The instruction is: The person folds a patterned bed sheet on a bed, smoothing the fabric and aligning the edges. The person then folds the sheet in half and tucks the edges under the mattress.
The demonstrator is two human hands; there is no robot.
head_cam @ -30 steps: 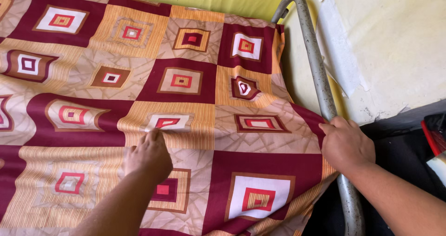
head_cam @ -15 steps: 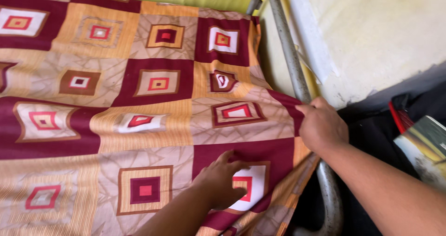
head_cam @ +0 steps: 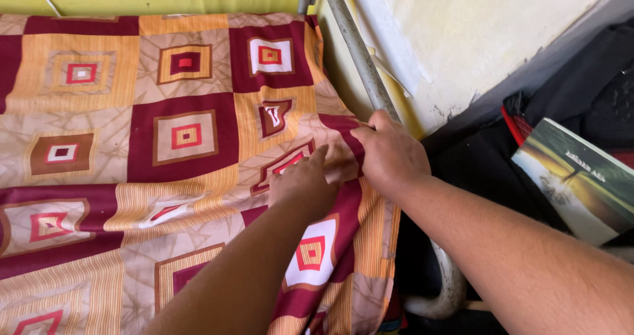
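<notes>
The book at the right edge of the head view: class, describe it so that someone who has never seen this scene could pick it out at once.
Start from the bed sheet patterned with maroon and orange squares, then cross the grey metal rail at its right side. Past the rail, on dark cloth low against the wall, lies the book. It is the only flat, glossy thing there, its cover a green and yellow landscape.

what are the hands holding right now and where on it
Both hands grip the patterned bedsheet at its right edge beside the metal bed rail: the right hand bunches the edge, the left hand pinches a fold next to it.
</notes>
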